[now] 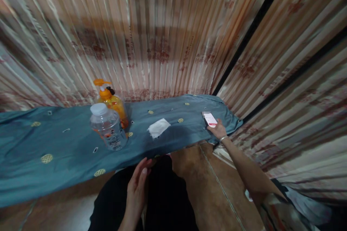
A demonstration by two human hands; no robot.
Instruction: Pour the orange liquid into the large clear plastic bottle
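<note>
My left hand (138, 182) rests open on my dark-clothed lap, fingers stretched toward the edge of the blue cloth (62, 151). My right hand (217, 130), with a bracelet on its wrist, reaches out to the far right of the cloth and lies on a lit phone (210, 119); its fingers are mostly hidden. On the cloth stand a clear plastic bottle (108, 127) with a white cap and, behind it, an orange pump bottle (112, 103). A white folded tissue (158, 127) lies between the bottles and the phone.
The blue cloth with gold motifs covers a low surface running left to right. Striped curtains (151, 39) hang behind and to the right, with a dark frame bar (240, 48). Brown tiled floor (200, 180) shows below.
</note>
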